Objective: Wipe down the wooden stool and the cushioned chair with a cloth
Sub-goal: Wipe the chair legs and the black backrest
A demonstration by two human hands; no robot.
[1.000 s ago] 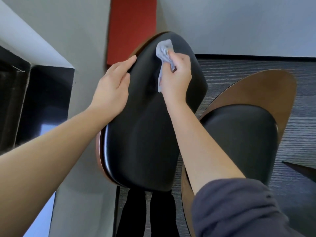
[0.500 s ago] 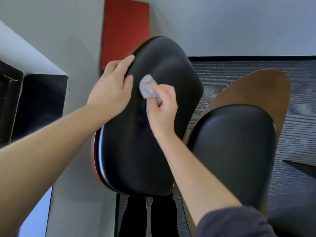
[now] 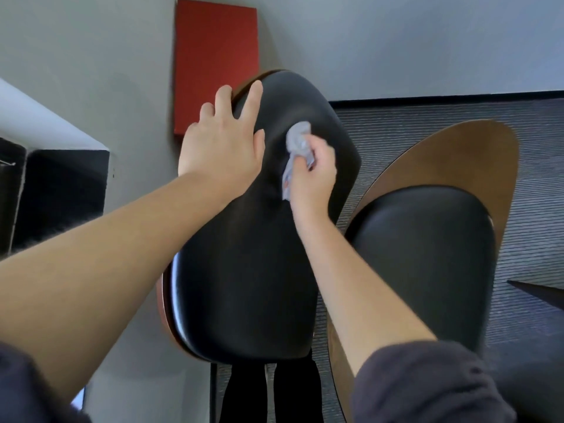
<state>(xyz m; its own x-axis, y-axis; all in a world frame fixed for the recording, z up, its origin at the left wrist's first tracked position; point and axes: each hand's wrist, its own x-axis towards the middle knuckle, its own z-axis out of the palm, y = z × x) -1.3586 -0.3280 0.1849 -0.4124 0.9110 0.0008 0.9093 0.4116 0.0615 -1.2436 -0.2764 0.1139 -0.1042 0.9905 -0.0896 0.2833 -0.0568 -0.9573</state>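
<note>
Pressing crumpled grey cloth (image 3: 297,138) on smooth, rounded black cushion (image 3: 244,254), R grip (image 3: 311,175) curls round it; L grip (image 3: 222,141) rests flat, splayed.

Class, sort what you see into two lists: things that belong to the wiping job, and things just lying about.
Belongs to the job:
grey cloth
right hand gripping it
left hand resting on the black chair cushion

Just there:
red wall panel
striped carpet
grey wall

Right hand (image 3: 311,178) with cloth (image 3: 297,140): came down from top of chair back (image 3: 244,254), swept left, now back toward centre. Left hand (image 3: 222,148): slid up, fingers now spread.
</note>
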